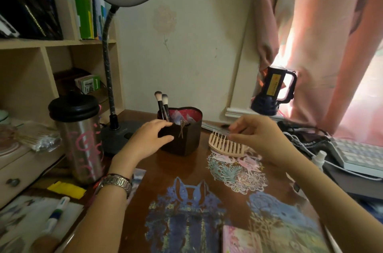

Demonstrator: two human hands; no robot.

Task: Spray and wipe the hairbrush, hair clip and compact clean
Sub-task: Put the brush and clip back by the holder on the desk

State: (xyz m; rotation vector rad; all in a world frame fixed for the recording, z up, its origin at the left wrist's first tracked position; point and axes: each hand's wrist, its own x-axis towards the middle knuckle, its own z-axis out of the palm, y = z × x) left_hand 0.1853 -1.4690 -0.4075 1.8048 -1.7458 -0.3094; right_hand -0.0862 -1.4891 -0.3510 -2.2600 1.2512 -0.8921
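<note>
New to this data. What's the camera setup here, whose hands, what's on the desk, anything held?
One picture, from a wide-angle camera worn on a person's head, looking forward and down. No robot: two bare hands. The left hand, with a wristwatch, grips the dark heart-shaped holder with makeup brushes in it. The right hand pinches something thin and dark, too blurred to name, just above the beige comb-like hairbrush lying on the brown desk. Also there: a steel tumbler, a desk lamp, a keyboard.

Left hand (149, 138) grips the dark pouch (182, 134) holding two brushes (162, 105); right hand (257, 134) pinches something thin above the comb (226, 145) on the desk (186, 170).
</note>
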